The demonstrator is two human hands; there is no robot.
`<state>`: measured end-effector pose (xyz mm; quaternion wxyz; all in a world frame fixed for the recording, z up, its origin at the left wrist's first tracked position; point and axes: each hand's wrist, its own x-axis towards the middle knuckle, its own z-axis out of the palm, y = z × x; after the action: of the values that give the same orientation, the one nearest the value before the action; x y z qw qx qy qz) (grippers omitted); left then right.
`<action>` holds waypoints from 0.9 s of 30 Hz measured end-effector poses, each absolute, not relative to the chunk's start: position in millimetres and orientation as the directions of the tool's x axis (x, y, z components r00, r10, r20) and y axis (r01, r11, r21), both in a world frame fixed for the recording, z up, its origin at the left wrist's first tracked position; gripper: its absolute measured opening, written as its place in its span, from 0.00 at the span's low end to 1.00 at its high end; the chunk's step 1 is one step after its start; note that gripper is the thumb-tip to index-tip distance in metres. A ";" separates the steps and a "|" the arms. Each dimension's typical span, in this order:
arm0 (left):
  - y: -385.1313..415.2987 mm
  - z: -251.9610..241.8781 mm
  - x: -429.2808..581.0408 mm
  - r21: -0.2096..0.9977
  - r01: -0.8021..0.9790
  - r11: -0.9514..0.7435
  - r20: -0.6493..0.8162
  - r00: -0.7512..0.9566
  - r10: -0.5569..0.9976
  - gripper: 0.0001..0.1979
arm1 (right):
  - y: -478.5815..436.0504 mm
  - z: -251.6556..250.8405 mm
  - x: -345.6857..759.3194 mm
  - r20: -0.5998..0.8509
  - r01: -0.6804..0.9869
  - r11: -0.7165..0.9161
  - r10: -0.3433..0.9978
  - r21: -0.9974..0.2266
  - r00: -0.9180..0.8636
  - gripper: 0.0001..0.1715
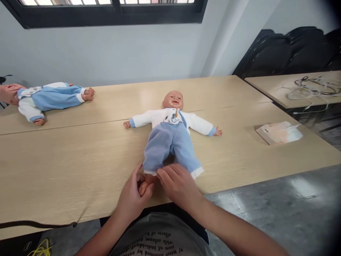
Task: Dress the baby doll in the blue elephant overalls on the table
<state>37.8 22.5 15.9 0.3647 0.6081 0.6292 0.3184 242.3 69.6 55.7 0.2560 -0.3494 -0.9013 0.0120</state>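
Note:
A baby doll lies on its back on the wooden table, head away from me and arms spread. It wears a white top with blue cuffs and blue trousers with white hems. My left hand is wrapped round the doll's foot on the left side of the view. Beside it, my right hand pinches the white hem of that same trouser leg. The other foot does not show below its hem.
A second doll in similar clothes lies at the far left. An opened white tissue box sits on the right. Cables lie on another table, near stacked black chairs. A dark strap crosses the front left edge.

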 end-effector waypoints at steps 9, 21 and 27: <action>19.4 13.5 44.4 0.720 0.694 -0.006 0.060 -0.054 0.997 0.27 | 52.1 54.4 245.7 0.326 0.671 0.646 0.764 -0.364 -0.557 0.08; 40.1 23.7 40.7 0.399 0.844 -0.359 0.491 0.134 0.861 0.12 | 60.3 49.3 236.8 0.410 0.669 0.655 0.750 -0.351 -0.520 0.10; 38.6 24.7 26.4 0.589 0.774 -0.233 0.215 0.128 0.968 0.06 | 55.0 58.2 243.0 0.345 0.617 0.734 0.678 -0.282 -0.649 0.09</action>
<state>26.4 38.6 24.7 0.1700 0.7314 0.5955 0.2857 243.0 55.0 58.2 0.2181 -0.3578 -0.9053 0.0698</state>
